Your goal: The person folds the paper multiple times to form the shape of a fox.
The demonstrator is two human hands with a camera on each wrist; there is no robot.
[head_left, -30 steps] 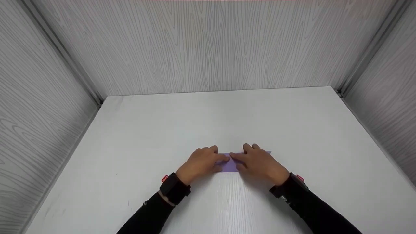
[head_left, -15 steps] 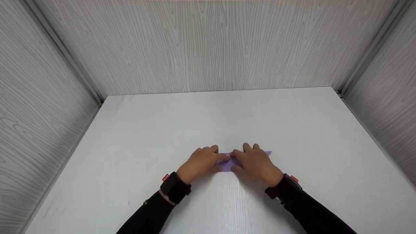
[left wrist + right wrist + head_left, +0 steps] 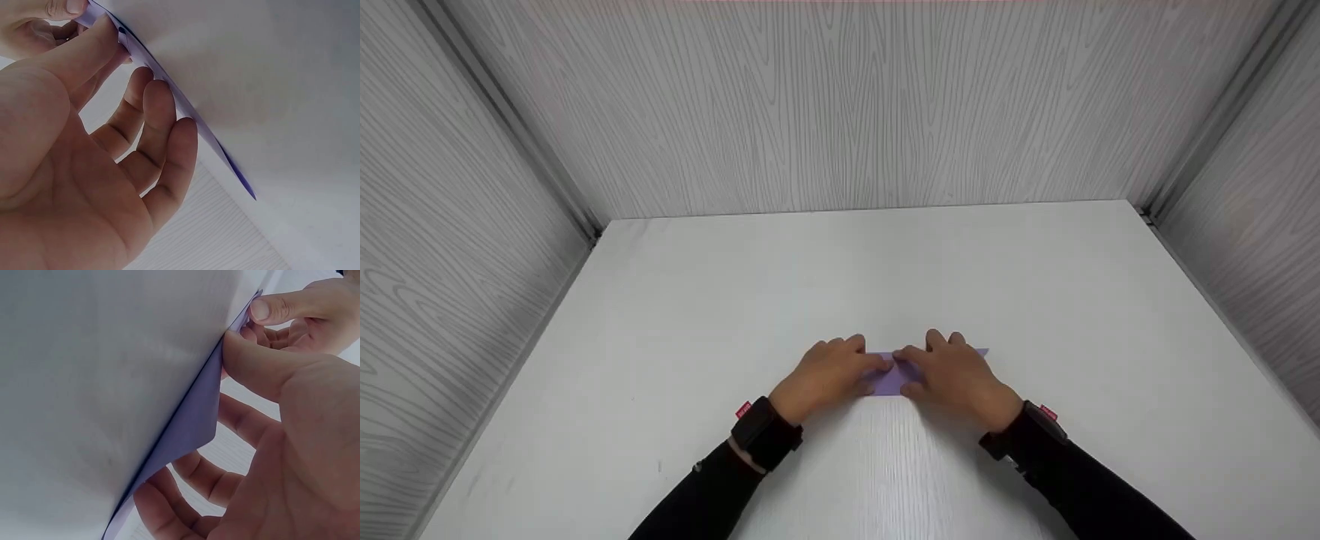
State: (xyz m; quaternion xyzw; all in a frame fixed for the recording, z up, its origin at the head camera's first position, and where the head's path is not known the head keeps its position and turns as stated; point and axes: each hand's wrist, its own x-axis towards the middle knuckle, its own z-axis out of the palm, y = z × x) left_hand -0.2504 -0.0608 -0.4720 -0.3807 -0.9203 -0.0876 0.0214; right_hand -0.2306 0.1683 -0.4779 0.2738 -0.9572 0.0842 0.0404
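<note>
Just now, the right hand [image 3: 960, 379] has slid slightly outward, after edging inward 0.5 seconds ago, while the left hand [image 3: 826, 375] has stayed nearly put. This looks like a small adjustment of grip on the paper [image 3: 887, 384], with the left hand steadying it. The purple paper lies on the white table [image 3: 735, 285], near the person and between the 2 hands. Both hands hold it narrowly with thumb and bent fingers, index tips nearly meeting; at the right hand, a flap [image 3: 197, 419] stands away from the table. Each black wristband has 1 red tag, left [image 3: 743, 409] and right [image 3: 1048, 413], its pale lettering too small to read.
</note>
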